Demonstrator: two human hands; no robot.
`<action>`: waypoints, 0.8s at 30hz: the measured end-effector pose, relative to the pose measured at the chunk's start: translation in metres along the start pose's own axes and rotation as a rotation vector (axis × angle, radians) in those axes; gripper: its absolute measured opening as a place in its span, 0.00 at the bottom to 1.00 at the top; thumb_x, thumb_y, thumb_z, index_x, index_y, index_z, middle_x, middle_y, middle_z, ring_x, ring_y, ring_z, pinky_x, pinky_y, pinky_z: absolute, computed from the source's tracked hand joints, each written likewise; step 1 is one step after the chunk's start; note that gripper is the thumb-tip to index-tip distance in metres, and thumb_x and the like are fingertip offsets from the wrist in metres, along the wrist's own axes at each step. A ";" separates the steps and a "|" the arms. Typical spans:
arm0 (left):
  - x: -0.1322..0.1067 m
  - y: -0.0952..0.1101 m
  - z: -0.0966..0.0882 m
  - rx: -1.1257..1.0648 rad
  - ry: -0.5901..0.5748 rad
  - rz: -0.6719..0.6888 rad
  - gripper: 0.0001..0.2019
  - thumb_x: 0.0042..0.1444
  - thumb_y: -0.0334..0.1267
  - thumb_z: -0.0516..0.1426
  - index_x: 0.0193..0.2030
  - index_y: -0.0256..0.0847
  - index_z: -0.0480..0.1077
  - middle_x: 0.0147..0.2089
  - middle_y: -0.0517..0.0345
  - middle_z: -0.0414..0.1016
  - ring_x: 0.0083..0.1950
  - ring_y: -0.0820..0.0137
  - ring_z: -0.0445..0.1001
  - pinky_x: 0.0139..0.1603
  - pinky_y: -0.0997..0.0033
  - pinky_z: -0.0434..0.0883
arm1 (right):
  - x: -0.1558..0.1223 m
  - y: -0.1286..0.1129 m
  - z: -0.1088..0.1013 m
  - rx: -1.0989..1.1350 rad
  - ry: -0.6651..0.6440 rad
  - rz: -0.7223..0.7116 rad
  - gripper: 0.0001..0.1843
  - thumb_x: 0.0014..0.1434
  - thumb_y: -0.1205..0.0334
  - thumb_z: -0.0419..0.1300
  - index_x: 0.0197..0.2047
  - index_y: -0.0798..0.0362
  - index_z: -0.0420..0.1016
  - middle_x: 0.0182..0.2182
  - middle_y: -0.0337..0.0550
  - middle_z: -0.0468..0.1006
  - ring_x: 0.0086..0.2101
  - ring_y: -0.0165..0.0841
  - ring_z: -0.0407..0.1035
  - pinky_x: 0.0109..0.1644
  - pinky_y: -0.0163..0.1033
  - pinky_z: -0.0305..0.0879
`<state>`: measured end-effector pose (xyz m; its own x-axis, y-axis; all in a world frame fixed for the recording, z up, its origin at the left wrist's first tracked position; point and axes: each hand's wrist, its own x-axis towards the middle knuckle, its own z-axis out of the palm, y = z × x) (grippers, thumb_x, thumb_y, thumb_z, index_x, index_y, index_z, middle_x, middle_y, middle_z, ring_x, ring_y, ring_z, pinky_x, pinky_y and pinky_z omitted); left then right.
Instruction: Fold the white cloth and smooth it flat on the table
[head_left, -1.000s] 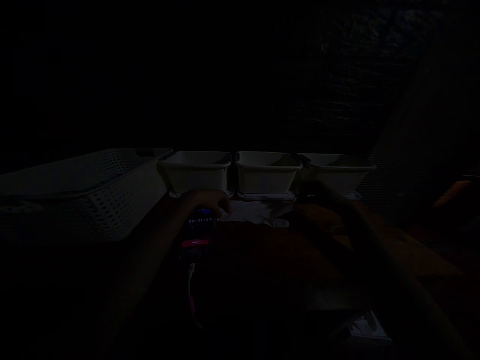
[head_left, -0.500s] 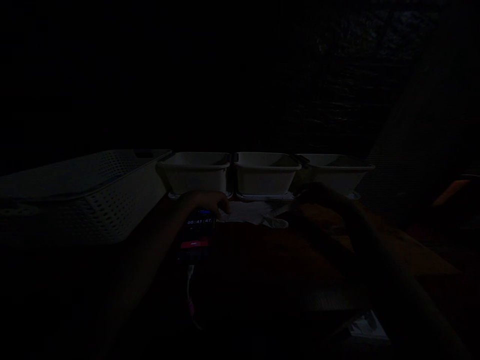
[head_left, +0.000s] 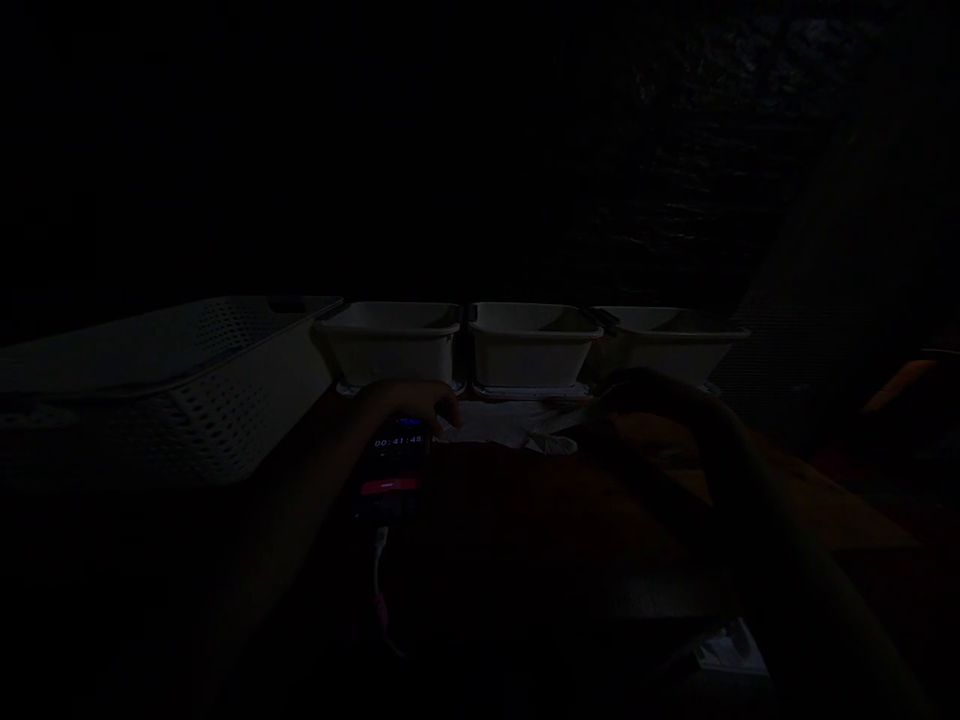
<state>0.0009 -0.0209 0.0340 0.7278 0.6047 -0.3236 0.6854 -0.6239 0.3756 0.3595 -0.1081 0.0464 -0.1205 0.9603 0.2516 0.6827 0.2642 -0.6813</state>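
Note:
The view is very dark. A thin white cloth (head_left: 491,422) lies spread on the brown table (head_left: 510,520), its near right part folded. My left hand (head_left: 416,398) is at the cloth's left end, fingers curled down and closed on that edge. At the opposite end, my right hand (head_left: 634,388) pinches the right corner, which looks slightly raised. Shadow hides most of the right fingers. Below my left wrist a phone (head_left: 390,470) shows a running timer, with a white cable (head_left: 377,570) plugged into it.
Three white tubs, a left one (head_left: 394,350), a middle one (head_left: 532,355) and a right one (head_left: 667,355), stand in a row behind the cloth. A large white perforated basket (head_left: 292,400) is at left. Something pale (head_left: 731,648) lies low at right.
Hardly anything differs. My right wrist has shifted very slightly, and the cloth stays in place between my hands. The phone's timer has advanced.

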 end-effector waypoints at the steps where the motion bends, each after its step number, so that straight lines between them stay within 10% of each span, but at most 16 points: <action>1: 0.000 0.000 0.000 0.015 -0.001 0.000 0.19 0.42 0.28 0.60 0.45 0.35 0.69 0.48 0.52 0.72 0.48 0.69 0.69 0.47 0.76 0.64 | 0.000 0.001 -0.001 0.033 -0.053 0.017 0.17 0.54 0.63 0.51 0.34 0.68 0.76 0.34 0.51 0.76 0.32 0.21 0.71 0.41 0.26 0.64; 14: 0.000 0.000 0.001 -0.006 0.009 0.014 0.18 0.42 0.29 0.60 0.44 0.36 0.70 0.48 0.54 0.72 0.49 0.69 0.69 0.49 0.73 0.63 | -0.013 0.005 -0.008 0.046 -0.327 0.026 0.18 0.51 0.59 0.57 0.45 0.57 0.72 0.42 0.49 0.73 0.44 0.37 0.70 0.48 0.41 0.68; 24: -0.001 -0.001 0.000 0.022 -0.001 0.007 0.19 0.44 0.30 0.59 0.46 0.35 0.69 0.49 0.52 0.72 0.48 0.68 0.69 0.48 0.74 0.64 | -0.121 -0.068 0.031 -0.198 0.238 -0.200 0.24 0.58 0.54 0.50 0.58 0.42 0.57 0.52 0.40 0.66 0.54 0.39 0.60 0.58 0.47 0.62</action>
<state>0.0000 -0.0211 0.0339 0.7323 0.6002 -0.3218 0.6810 -0.6387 0.3583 0.3048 -0.2394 0.0408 -0.1106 0.8378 0.5347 0.7920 0.3993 -0.4619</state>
